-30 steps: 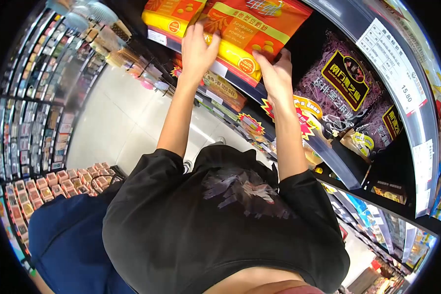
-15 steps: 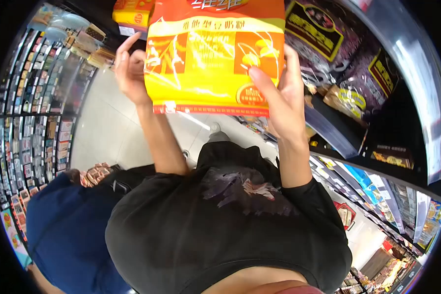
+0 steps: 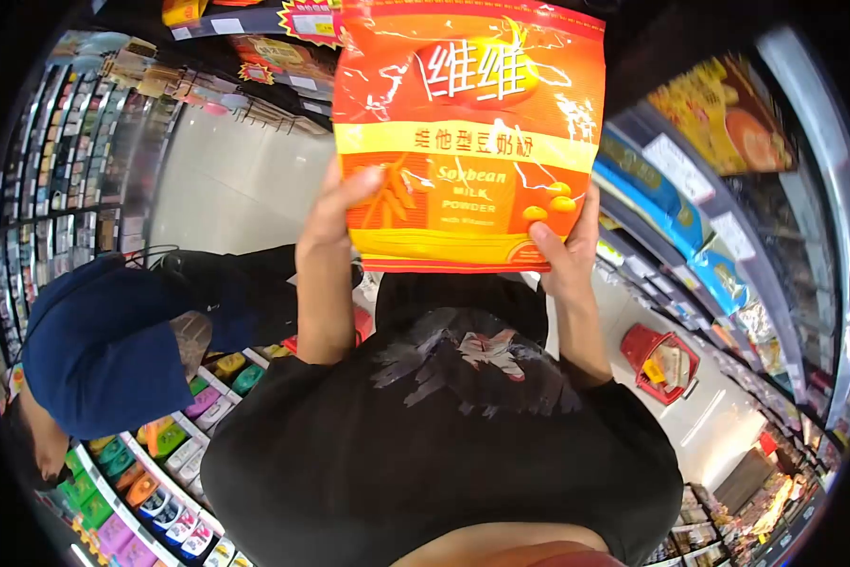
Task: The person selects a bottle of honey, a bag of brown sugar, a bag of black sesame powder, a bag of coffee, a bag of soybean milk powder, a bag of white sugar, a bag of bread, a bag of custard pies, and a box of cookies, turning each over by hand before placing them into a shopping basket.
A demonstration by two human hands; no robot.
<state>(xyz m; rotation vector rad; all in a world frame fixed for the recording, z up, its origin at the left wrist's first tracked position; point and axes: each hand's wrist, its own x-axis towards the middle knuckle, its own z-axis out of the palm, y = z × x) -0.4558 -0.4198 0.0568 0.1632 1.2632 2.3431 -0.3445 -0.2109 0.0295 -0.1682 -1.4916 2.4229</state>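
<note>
A large orange and yellow bag of soybean milk powder [image 3: 463, 142] is held up in front of my chest, its printed front facing me. My left hand [image 3: 335, 213] grips the lower left edge, thumb across the front. On the lower right edge is my right hand [image 3: 569, 248], its thumb on the front too. The fingers of both hands are partly hidden behind the bag.
A person in dark blue [image 3: 113, 340] is close on the left. Shelves of goods [image 3: 160, 472] stand at lower left, others [image 3: 709, 208] on the right. On the floor at right is a red basket [image 3: 644, 348] with items inside. Price tags line a shelf edge [image 3: 255, 21] above.
The bag has come lower and a little right, showing more of its front. My left hand, earlier with fingers apart beside the bag, now grips its edge. The person in blue has shifted.
</note>
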